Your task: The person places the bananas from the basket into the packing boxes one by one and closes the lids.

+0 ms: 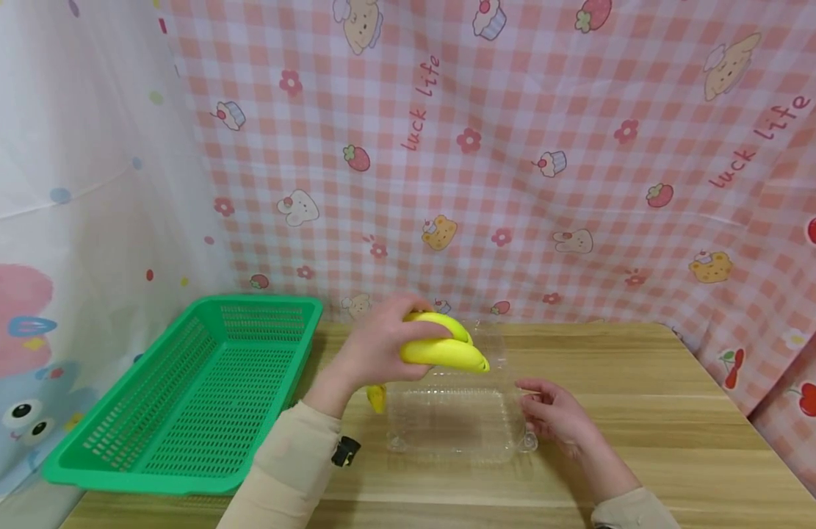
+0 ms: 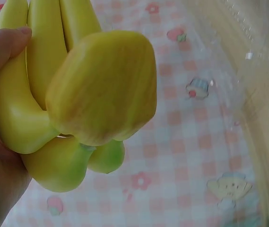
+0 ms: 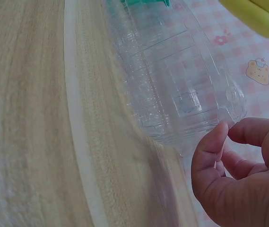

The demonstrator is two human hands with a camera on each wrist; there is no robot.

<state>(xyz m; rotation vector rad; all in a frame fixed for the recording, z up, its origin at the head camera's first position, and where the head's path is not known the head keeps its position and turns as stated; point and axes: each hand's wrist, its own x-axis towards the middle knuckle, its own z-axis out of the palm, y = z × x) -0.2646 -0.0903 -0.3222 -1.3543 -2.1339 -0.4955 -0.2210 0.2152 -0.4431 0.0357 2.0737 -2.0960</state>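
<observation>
A bunch of yellow bananas (image 1: 443,354) is held in my left hand (image 1: 381,342), raised over the back part of a clear plastic clamshell box (image 1: 454,433). The left wrist view shows the thick stem (image 2: 103,90) of the bunch close up, with the thumb lying across one banana. The box stands on the table with its lid (image 1: 490,342) folded up at the back. At the box's right side, my right hand (image 1: 560,419) pinches the rim between thumb and forefinger, as the right wrist view (image 3: 226,127) shows.
A green slotted plastic basket (image 1: 258,301) stands on the left of the wooden table (image 1: 645,426). Behind the table hangs a pink checked cloth (image 1: 526,198), with a white patterned cloth (image 1: 103,184) at the left.
</observation>
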